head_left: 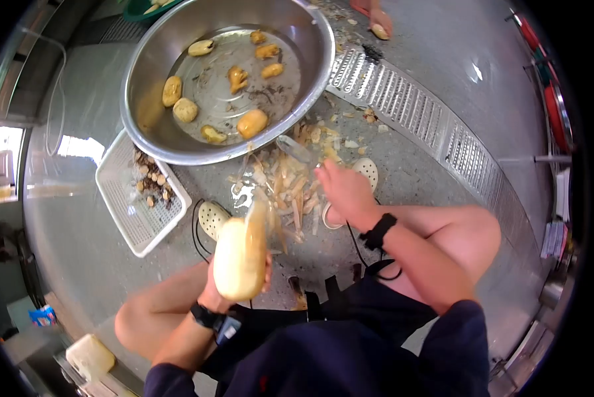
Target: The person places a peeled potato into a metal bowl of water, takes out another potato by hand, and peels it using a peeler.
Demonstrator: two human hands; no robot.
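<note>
As the head view looks down, the left hand (211,296) cradles a large pale vegetable (236,264) this side of the basin's (145,86) near edge; the right hand (346,193) clenches a blurred tool (296,149) over peelings (298,192), smaller vegetables (252,124) sitting inside the basin.

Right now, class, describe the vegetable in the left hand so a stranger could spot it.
Find the big metal basin. Below it in view, the left hand holds the vegetable. It is pale yellow and looks bigger than any in the basin.
</note>
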